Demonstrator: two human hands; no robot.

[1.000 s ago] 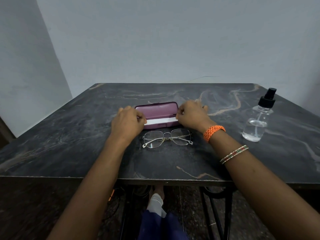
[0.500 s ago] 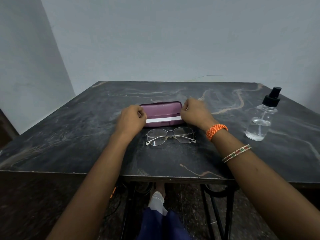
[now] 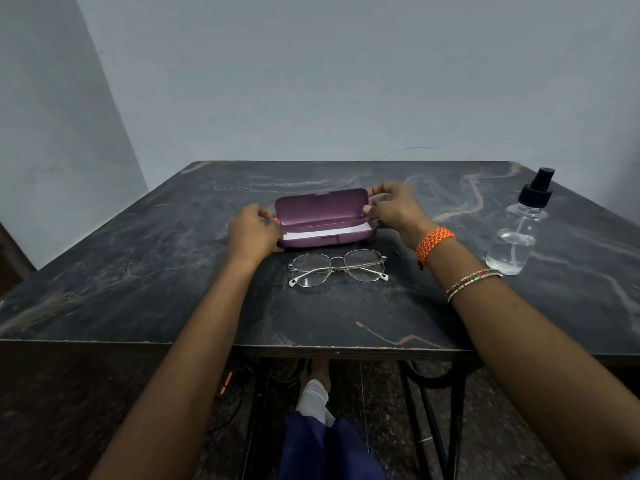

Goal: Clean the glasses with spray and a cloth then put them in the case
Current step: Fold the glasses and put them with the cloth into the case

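A purple glasses case stands open in the middle of the dark marble table, its lid raised. A white cloth lies folded inside its base. My left hand grips the case's left end. My right hand holds the right end, fingers on the lid's edge. Thin metal-framed glasses lie folded on the table just in front of the case, touched by neither hand. A clear spray bottle with a black pump top stands upright at the right.
The table's front edge runs across below my forearms. Grey walls close in behind and to the left. Under the table are black metal legs and my foot.
The case lid has swung up from nearly shut to wide open. My right hand has risen with the lid's right edge; my left hand stays at the case's left end.
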